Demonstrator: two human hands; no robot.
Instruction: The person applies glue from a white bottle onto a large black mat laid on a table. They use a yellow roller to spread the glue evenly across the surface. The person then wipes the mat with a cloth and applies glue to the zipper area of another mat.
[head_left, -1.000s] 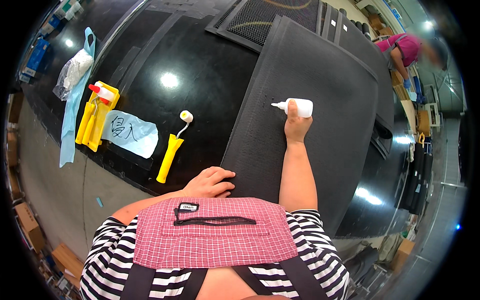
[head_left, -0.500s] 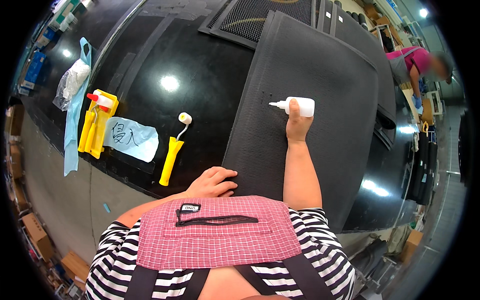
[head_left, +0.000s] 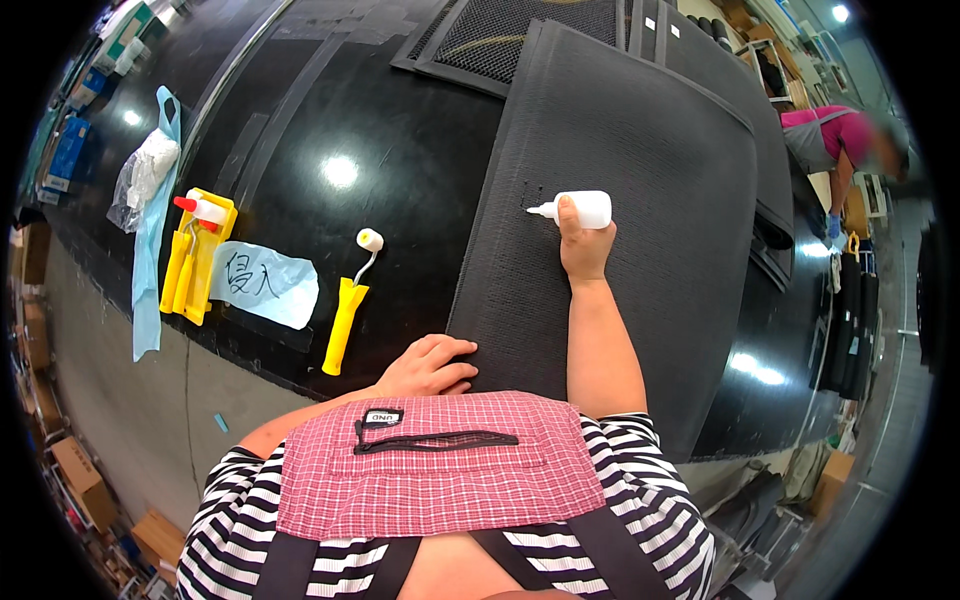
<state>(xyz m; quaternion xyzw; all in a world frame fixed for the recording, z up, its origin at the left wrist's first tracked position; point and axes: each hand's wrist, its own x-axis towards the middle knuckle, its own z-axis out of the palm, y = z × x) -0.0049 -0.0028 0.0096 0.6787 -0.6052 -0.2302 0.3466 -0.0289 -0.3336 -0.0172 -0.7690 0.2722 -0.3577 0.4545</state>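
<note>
A white squeeze bottle (head_left: 590,209) with a narrow nozzle lies tilted on its side in my right hand (head_left: 586,245), which is closed around it. Its tip points left, just above a large black textured mat (head_left: 640,140). Several small dark marks show on the mat beside the nozzle. Near the mat's lower left edge rests my left hand (head_left: 430,366), fingers loosely spread and partly bent, holding nothing. To its left lies a small paint roller (head_left: 346,320) with a yellow handle and white head.
The black table (head_left: 400,140) carries a yellow tray (head_left: 222,225) with a roller and a red-capped white bottle (head_left: 205,208). Beside it are a blue handwritten sheet (head_left: 265,283) and a blue strip (head_left: 150,270) with clear plastic. More mats (head_left: 490,45) lie behind; a person (head_left: 840,140) bends at far right.
My right hand has moved the bottle slightly left and up, bringing its nozzle nearer the dark marks. My left hand stays by the mat's edge.
</note>
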